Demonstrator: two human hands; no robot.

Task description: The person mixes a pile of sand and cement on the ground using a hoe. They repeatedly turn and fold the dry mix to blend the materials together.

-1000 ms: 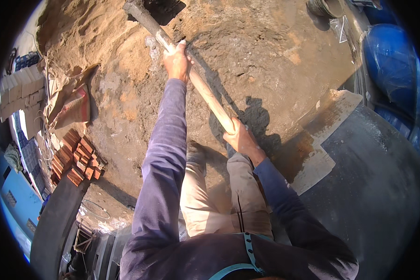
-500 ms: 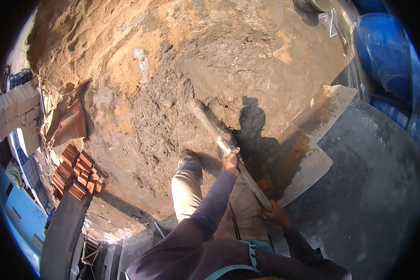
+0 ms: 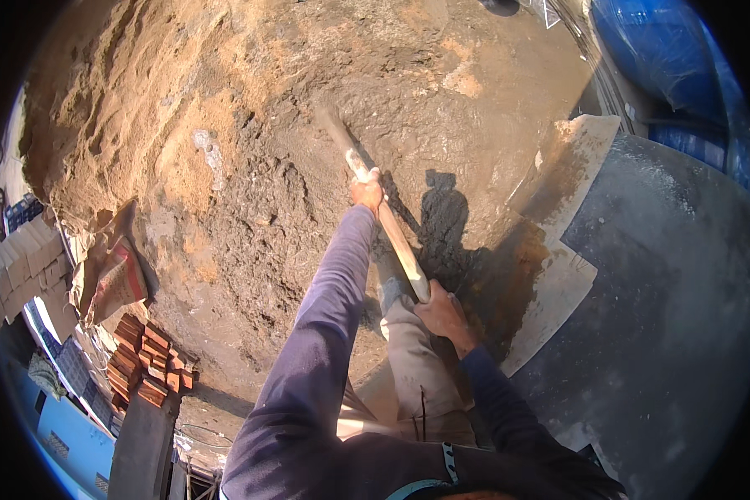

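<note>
A long wooden tool handle (image 3: 404, 250) slants over the wet grey mortar (image 3: 279, 196), its far end mud-coated. That end meets the mix, and the working head cannot be made out. Well up the shaft, my left hand (image 3: 367, 190) is wrapped round it with the arm stretched forward. My right hand (image 3: 443, 315) grips the near end, close to my right thigh. Just right of the shaft lies my own shadow on the mortar.
Sand (image 3: 158, 75) is heaped at the far left. Stacked red bricks (image 3: 146, 358), a torn sack (image 3: 118, 283) and pale blocks (image 3: 25, 258) lie left. A wet grey slab (image 3: 650, 317) spreads right, with a blue plastic-wrapped object (image 3: 662, 58) beyond.
Both hands have moved forward and left with the handle, whose far end is now farther out in the mortar. My left arm has straightened, and my legs have shifted.
</note>
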